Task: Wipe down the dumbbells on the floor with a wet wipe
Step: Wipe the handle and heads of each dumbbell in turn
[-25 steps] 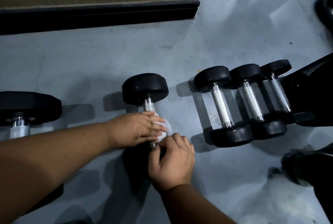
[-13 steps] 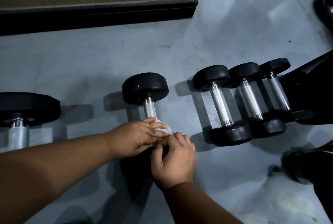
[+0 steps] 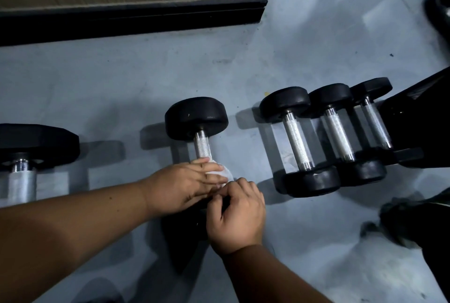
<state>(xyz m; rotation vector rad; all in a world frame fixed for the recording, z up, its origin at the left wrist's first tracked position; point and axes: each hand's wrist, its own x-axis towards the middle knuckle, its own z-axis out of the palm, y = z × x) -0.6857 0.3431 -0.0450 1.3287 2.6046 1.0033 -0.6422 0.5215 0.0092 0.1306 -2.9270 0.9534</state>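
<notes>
Head view, looking down at a grey floor point(image 3: 304, 42). Middle dumbbell point(image 3: 197, 121) lies with one black head far and its knurled steel handle running toward the near side; near head mostly hidden under the hands. Left hand point(image 3: 180, 185) lies over the handle's near end, fingers fairly straight, pressing a white wet wipe point(image 3: 220, 173) onto the steel. Right hand point(image 3: 237, 215) meets it from the near side, fingers curled, pinching the wipe's near edge at the handle. Both hands touching. To the right, three smaller dumbbells point(image 3: 295, 143) in a tight row, heads touching, the far-right one against a black bench frame point(image 3: 418, 117). Larger dumbbell point(image 3: 26, 144) at left edge, well apart. Wooden panel with black skirting point(image 3: 131, 20) along the far side.
</notes>
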